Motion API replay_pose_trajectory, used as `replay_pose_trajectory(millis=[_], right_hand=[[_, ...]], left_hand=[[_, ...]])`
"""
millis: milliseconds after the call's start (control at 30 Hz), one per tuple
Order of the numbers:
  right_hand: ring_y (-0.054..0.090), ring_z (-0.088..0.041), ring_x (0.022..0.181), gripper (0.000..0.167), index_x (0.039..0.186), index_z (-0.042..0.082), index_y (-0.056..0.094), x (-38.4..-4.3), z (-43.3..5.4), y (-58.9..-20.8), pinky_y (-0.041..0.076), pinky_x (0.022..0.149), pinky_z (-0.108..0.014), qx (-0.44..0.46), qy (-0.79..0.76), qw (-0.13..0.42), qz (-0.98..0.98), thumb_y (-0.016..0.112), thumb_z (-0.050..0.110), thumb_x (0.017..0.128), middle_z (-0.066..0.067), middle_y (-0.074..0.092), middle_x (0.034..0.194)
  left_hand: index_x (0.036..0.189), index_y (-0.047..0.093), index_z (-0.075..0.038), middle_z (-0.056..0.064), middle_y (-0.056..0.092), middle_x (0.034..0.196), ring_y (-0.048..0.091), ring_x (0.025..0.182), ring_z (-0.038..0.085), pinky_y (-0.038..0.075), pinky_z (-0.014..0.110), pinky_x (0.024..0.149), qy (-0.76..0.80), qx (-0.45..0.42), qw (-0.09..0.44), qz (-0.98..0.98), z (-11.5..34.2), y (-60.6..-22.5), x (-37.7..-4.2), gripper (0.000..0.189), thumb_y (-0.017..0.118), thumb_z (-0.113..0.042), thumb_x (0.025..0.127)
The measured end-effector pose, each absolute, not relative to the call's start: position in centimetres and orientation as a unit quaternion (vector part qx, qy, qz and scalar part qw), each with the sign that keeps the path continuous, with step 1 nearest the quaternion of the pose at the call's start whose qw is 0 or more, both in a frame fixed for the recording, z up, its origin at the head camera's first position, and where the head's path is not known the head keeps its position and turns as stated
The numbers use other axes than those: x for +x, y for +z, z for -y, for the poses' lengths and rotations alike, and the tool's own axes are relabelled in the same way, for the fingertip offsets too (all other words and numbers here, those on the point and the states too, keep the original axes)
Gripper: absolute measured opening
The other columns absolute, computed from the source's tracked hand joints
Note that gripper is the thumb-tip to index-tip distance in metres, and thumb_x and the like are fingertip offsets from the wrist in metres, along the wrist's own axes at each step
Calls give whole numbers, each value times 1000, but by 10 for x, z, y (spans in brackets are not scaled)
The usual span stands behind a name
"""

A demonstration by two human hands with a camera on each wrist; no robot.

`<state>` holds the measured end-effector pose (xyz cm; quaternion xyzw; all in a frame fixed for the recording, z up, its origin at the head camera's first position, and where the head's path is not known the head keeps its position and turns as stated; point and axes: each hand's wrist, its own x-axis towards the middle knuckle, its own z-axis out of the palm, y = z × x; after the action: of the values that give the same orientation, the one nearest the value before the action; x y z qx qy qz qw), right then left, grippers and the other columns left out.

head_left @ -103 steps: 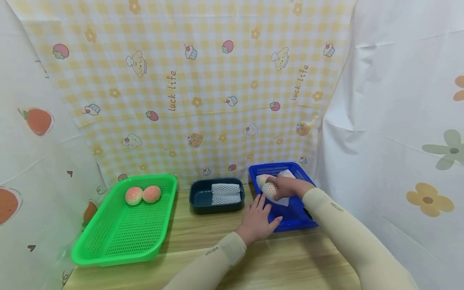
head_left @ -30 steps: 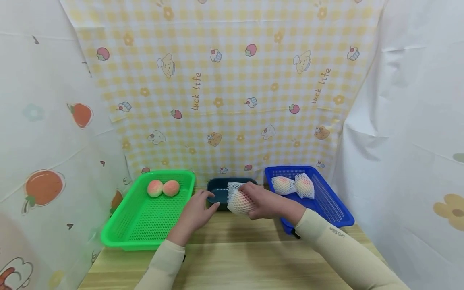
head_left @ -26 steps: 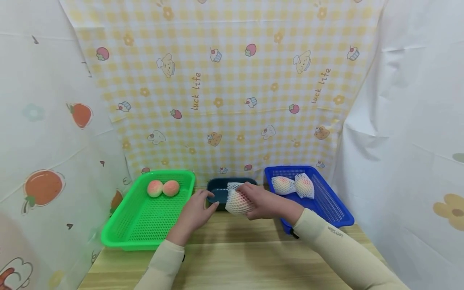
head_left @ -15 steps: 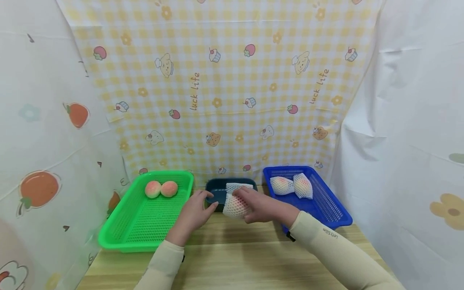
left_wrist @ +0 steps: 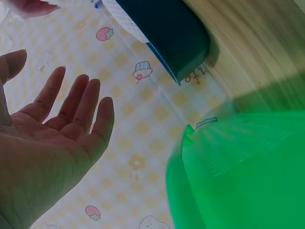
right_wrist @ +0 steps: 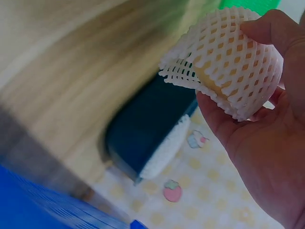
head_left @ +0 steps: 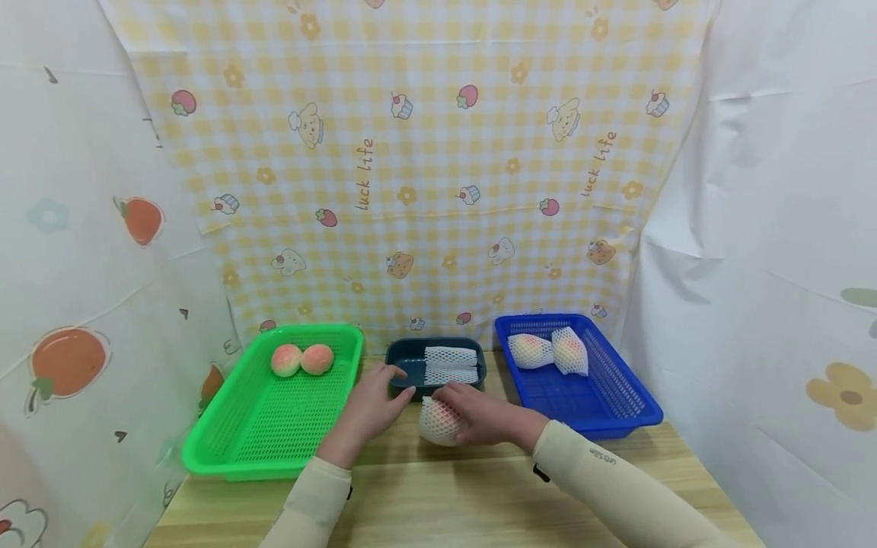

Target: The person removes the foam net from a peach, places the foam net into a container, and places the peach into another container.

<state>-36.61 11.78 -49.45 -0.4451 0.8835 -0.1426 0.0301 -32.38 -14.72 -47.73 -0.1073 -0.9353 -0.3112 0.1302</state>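
Note:
My right hand (head_left: 483, 415) grips a peach (head_left: 440, 423) wrapped in a white foam net, in front of the dark teal box. In the right wrist view, thumb and fingers curl round the netted peach (right_wrist: 233, 62), and one end of the net gapes. My left hand (head_left: 373, 403) is beside the box's front left corner and holds nothing. The left wrist view shows that hand (left_wrist: 62, 124) with its fingers spread and slightly bent. Two flat foam nets (head_left: 451, 365) lie in the right part of the teal box (head_left: 404, 371).
At the left stands a green basket (head_left: 274, 457) with two bare peaches (head_left: 301, 360) near its back. A blue basket (head_left: 582, 407) on the right holds two netted peaches (head_left: 550, 351). Wooden tabletop (head_left: 466, 502) extends in front; patterned cloth (head_left: 411, 228) hangs behind.
The right hand took the netted peach out of the blue basket earlier; in the last second it drew it toward me from over the teal box. The left hand moved left from the blue basket.

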Motion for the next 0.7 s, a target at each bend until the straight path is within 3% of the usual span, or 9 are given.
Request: replay_pose_trajectory(millis=[367, 700], right_hand=[[56, -9, 125, 77, 157, 24, 51, -365, -114, -512, 56, 104, -35, -430, -150, 82, -886, 87, 18, 90, 9, 56, 140], [56, -9, 129, 78, 157, 21, 50, -365, -110, -523, 53, 110, -34, -449, -138, 75, -880, 91, 19, 91, 8, 56, 140]], left_hand=[[131, 74, -10, 13, 69, 134, 68, 125, 33, 57, 55, 105, -306, -107, 120, 938, 146, -483, -322, 38, 77, -38, 106], [129, 74, -7, 16, 69, 132, 69, 121, 37, 58, 55, 100, -315, -123, 121, 933, 148, -485, -320, 36, 76, -35, 107]])
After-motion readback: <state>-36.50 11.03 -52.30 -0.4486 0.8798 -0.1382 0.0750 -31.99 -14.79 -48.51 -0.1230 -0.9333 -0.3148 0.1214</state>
